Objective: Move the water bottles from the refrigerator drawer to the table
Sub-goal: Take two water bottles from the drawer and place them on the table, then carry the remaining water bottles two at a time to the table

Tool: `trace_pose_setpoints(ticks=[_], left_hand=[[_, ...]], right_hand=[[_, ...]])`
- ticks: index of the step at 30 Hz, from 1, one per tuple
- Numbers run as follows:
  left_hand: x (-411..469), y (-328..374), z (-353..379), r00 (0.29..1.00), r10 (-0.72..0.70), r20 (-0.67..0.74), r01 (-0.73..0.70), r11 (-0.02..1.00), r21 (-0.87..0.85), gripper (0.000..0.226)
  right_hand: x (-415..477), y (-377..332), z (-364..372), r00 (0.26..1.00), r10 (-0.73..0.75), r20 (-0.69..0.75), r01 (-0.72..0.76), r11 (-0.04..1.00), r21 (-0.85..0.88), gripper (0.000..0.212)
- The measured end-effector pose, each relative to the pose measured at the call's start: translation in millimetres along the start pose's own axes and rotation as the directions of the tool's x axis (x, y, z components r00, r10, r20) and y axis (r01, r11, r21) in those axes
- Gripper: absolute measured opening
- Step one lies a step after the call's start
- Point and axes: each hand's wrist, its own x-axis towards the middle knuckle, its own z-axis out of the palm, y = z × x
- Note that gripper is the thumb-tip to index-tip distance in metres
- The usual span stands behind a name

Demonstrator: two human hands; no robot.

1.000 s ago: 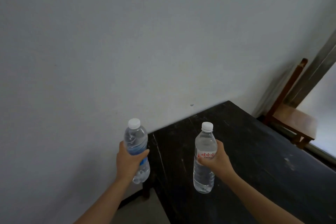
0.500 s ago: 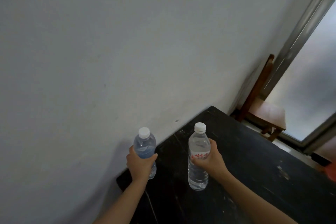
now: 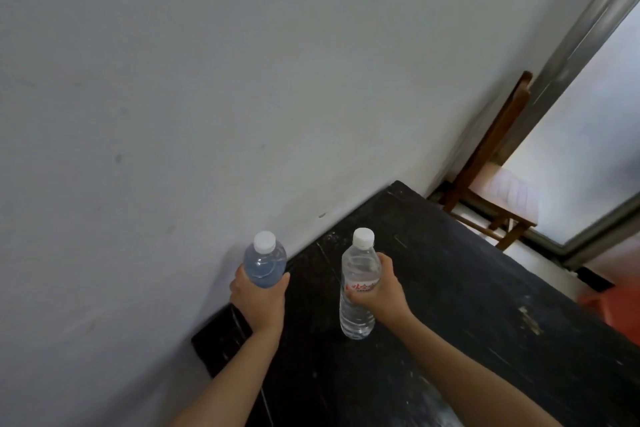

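Observation:
My left hand grips a bluish clear water bottle with a white cap, upright over the left end of the black table; its lower half is hidden by my hand. My right hand grips a taller clear bottle with a red-lettered label and white cap, its base low over or on the tabletop; contact is unclear. The refrigerator drawer is out of view.
A plain grey wall runs along the table's far edge. A wooden chair stands past the table's far corner, beside a metal door frame. Something red lies on the floor at right.
Both hands have carried the bottles forward from beside the table end to over its top, and lower. The view has swung right, showing more of the chair and door.

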Motion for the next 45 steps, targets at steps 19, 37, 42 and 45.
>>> trace_pose_setpoints(ticks=[19, 37, 42, 45], left_hand=[[21.2, -30.5, 24.0, 0.996, -0.007, -0.093, 0.010, 0.999, 0.031, 0.071], [14.3, -42.8, -20.9, 0.981, -0.055, 0.187, -0.021, 0.923, 0.384, 0.078], [3.2, -47.2, -61.1, 0.959, -0.018, 0.281, -0.086, 0.931, 0.355, 0.052], [-4.9, -41.8, -78.2, 0.952, -0.001, 0.307, -0.101, 0.943, 0.316, 0.043]], right_hand=[[93.7, -28.2, 61.6, 0.951, -0.135, 0.277, 0.128, 0.991, 0.046, 0.084], [52.2, -17.3, 39.9, 0.962, -0.006, 0.273, 0.010, 1.000, -0.012, 0.093], [3.6, 7.9, 15.3, 0.966, 0.015, 0.258, 0.024, 0.989, -0.147, 0.071], [-19.2, 11.7, 3.5, 0.970, -0.016, 0.243, 0.077, 0.967, -0.241, 0.055]])
